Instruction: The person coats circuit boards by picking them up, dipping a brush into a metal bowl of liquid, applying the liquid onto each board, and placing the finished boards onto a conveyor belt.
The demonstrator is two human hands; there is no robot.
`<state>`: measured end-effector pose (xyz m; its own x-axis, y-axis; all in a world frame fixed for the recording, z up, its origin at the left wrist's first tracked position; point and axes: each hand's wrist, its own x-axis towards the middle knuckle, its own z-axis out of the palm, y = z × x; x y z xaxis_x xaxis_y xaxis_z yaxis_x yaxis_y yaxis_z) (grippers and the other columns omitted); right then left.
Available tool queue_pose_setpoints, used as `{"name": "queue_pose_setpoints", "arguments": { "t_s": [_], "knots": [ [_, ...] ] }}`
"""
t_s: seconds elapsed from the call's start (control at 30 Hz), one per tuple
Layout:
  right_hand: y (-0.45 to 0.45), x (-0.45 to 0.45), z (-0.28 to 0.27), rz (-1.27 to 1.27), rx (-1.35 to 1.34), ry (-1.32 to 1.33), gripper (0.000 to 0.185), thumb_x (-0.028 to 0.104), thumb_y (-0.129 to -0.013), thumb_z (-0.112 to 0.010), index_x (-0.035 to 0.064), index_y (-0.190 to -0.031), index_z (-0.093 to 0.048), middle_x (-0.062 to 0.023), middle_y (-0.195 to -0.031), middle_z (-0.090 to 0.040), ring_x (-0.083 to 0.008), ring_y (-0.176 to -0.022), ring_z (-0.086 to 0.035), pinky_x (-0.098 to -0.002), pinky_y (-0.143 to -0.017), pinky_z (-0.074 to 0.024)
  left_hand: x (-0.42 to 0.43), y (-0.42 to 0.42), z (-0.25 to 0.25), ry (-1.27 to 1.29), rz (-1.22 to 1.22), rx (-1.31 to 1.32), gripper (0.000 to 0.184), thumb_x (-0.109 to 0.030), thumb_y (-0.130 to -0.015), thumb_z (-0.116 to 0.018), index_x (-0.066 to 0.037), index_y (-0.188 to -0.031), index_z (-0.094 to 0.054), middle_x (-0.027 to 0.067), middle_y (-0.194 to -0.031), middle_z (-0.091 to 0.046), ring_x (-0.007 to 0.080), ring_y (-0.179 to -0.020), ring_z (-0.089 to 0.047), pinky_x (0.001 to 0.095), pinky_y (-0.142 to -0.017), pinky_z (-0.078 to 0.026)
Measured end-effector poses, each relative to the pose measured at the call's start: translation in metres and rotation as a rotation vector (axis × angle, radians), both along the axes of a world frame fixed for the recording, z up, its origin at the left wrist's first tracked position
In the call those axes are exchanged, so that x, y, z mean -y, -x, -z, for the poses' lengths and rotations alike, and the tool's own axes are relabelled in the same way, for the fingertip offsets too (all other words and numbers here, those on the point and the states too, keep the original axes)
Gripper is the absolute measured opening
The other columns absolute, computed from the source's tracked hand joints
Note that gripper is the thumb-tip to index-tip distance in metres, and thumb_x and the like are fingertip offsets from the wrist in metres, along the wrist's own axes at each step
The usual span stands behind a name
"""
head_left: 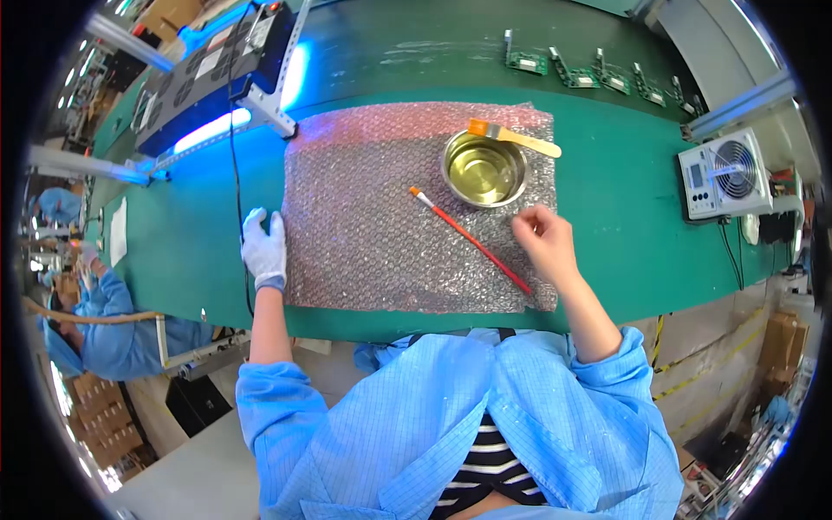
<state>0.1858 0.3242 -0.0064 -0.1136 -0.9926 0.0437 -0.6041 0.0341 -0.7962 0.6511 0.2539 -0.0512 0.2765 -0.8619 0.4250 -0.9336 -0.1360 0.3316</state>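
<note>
My left hand [263, 249], in a white glove, rests at the left edge of a sheet of bubble wrap [364, 225], thumb and fingers apart, beside a black cable [237, 173]. Over the sheet's right side, my bare right hand [548, 243] has its fingers curled together, with nothing visible in them. Just above that hand stands a metal bowl [446, 178] holding yellowish clear liquid [482, 172]. A flat brush with a pale wooden handle [529, 142] lies across the bowl's rim. Between my hands, a thin red-handled brush [472, 240] lies diagonally on the bubble wrap.
A fan unit [726, 176] stands at the right on the green mat [624, 191]. Several green circuit boards [527, 61] line the back. At upper left is a black device [217, 78] with blue lights on a metal frame. A co-worker in blue [108, 303] sits far left.
</note>
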Motion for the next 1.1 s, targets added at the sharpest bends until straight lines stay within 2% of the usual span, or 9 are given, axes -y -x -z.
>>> {"name": "queue_pose_setpoints", "arguments": {
  "t_s": [0.07, 0.1, 0.17, 0.33, 0.53, 0.67, 0.77, 0.9, 1.1],
  "knots": [
    [0.021, 0.015, 0.005, 0.187, 0.467, -0.158, 0.015, 0.017, -0.087, -0.062, 0.0039, -0.094, -0.061, 0.0016, -0.072, -0.054, -0.0061, -0.057, -0.050, -0.0229, -0.047, -0.0380, 0.002, -0.009, 0.001, -0.032, -0.026, -0.326, 0.040, -0.035, -0.086, -0.063, -0.002, -0.110, -0.060, 0.0146, -0.113, -0.062, 0.0274, -0.105, -0.059, 0.0370, -0.093, -0.044],
    [0.027, 0.022, 0.003, 0.205, 0.472, -0.144, 0.015, 0.017, -0.087, -0.062, 0.0039, -0.094, -0.061, 0.0016, -0.072, -0.054, -0.0061, -0.057, -0.050, -0.0229, -0.047, -0.0380, 0.005, -0.009, -0.004, -0.010, -0.004, -0.503, 0.042, -0.036, -0.087, -0.063, -0.002, -0.111, -0.060, 0.0145, -0.113, -0.062, 0.0259, -0.105, -0.059, 0.0357, -0.091, -0.045],
    [0.039, 0.036, -0.001, 0.383, 0.992, -0.237, 0.020, 0.017, -0.087, -0.063, 0.0058, -0.102, -0.059, 0.0026, -0.072, -0.053, -0.0044, -0.054, -0.045, -0.0204, -0.045, -0.0348, 0.001, -0.002, -0.029, -0.109, 0.007, -0.572, 0.043, -0.037, -0.088, -0.062, -0.001, -0.111, -0.059, 0.0130, -0.111, -0.063, 0.0232, -0.102, -0.060, 0.0344, -0.089, -0.045],
    [0.046, 0.068, 0.002, 0.366, 1.465, -0.241, 0.023, 0.016, -0.083, -0.067, 0.0093, -0.104, -0.059, 0.0056, -0.065, -0.044, -0.0032, -0.048, -0.032, -0.0196, -0.041, -0.0238, 0.020, 0.049, -0.060, -0.160, 0.185, -0.504, 0.029, -0.026, -0.087, -0.062, -0.001, -0.102, -0.062, 0.0103, -0.097, -0.066, 0.0191, -0.093, -0.062, 0.0303, -0.085, -0.047],
    [0.040, 0.089, -0.002, 0.357, 1.561, -0.286, 0.035, 0.017, -0.084, -0.067, 0.0097, -0.116, -0.055, 0.0070, -0.061, -0.036, -0.0033, -0.045, -0.026, -0.0193, -0.039, -0.0189, 0.101, 0.152, -0.103, -0.134, 0.369, -0.202, 0.027, -0.029, -0.087, -0.059, -0.005, -0.100, -0.064, 0.0168, -0.104, -0.064, 0.0300, -0.100, -0.061, 0.0360, -0.088, -0.045],
    [0.041, 0.097, 0.000, 0.254, 1.572, -0.341, 0.035, 0.019, -0.088, -0.062, 0.0088, -0.121, -0.053, 0.0077, -0.061, -0.033, -0.0026, -0.046, -0.024, -0.0187, -0.039, -0.0178, 0.174, 0.230, -0.102, -0.136, 0.511, -0.171, 0.029, -0.031, -0.083, -0.063, -0.005, -0.094, -0.067, 0.0164, -0.106, -0.064, 0.0289, -0.104, -0.060, 0.0347, -0.091, -0.045],
    [0.047, 0.100, 0.001, 0.157, 1.552, -0.407, 0.031, 0.020, -0.094, -0.056, 0.0065, -0.121, -0.053, 0.0075, -0.062, -0.032, -0.0023, -0.047, -0.024, -0.0183, -0.040, -0.0176, 0.222, 0.293, -0.101, -0.307, 0.539, -0.054, 0.040, -0.044, -0.080, -0.061, -0.005, -0.082, -0.068, 0.0167, -0.079, -0.065, 0.0321, -0.079, -0.064, 0.0390, -0.072, -0.049],
    [0.058, 0.096, -0.017, 0.162, 1.562, -0.382, 0.031, 0.025, -0.096, -0.053, 0.0038, -0.119, -0.052, 0.0060, -0.064, -0.034, -0.0027, -0.048, -0.026, -0.0185, -0.041, -0.0205, 0.260, 0.367, -0.098, -0.407, 0.613, 0.090, 0.047, -0.050, -0.078, -0.059, -0.004, -0.080, -0.069, 0.0211, -0.089, -0.066, 0.0351, -0.086, -0.064, 0.0422, -0.077, -0.049],
    [0.089, 0.083, -0.025, 0.341, 1.398, -0.153, 0.036, 0.032, -0.098, -0.049, 0.0017, -0.118, -0.051, 0.0014, -0.067, -0.047, -0.0056, -0.050, -0.037, -0.0205, -0.044, -0.0302, 0.302, 0.420, -0.046, -0.199, 0.708, 0.235, 0.045, -0.046, -0.079, -0.058, -0.004, -0.082, -0.070, 0.0204, -0.086, -0.066, 0.0356, -0.085, -0.064, 0.0437, -0.077, -0.051]
  ]
}}
